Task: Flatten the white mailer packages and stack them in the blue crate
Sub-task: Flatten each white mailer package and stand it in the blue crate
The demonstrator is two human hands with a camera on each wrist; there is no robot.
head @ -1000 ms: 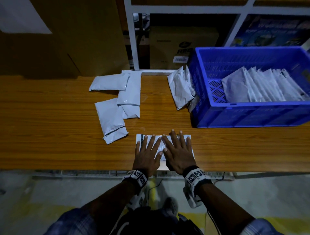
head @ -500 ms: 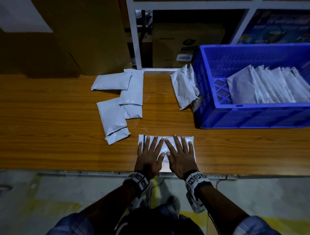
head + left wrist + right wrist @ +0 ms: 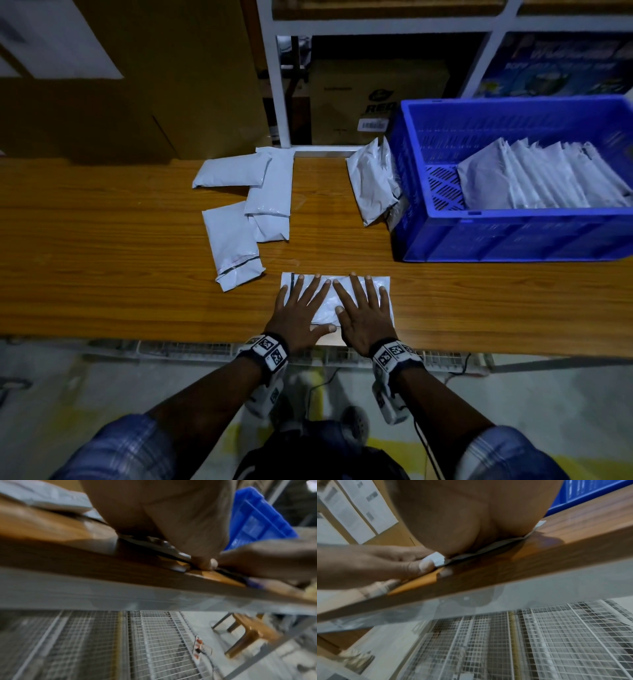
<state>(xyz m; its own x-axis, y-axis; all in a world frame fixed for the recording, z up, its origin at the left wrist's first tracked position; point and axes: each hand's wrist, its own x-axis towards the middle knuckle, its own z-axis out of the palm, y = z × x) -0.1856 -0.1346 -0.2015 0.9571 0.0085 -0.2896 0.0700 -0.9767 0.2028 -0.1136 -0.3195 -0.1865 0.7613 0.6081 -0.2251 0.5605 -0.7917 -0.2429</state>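
Low in the frame's centre, the left hand (image 3: pixel 297 310) and right hand (image 3: pixel 363 310) lie flat, fingers straight and spread, pressing a white mailer (image 3: pixel 383 286) onto the wooden table (image 3: pixel 102 260). Loose mailers (image 3: pixel 246 209) lie above left; two more (image 3: pixel 375 181) lean against the blue crate (image 3: pixel 513 236) at right, which holds stacked mailers (image 3: pixel 548 181).

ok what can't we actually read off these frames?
- Mailer being pressed: its middle is covered by the left hand and right hand in the head view, so how flat it lies is unknown.
- Blue crate: cut off by the right edge of the head view; the count of its stacked mailers is unclear.
- Both wrist views: blurred, palms block the mailer.
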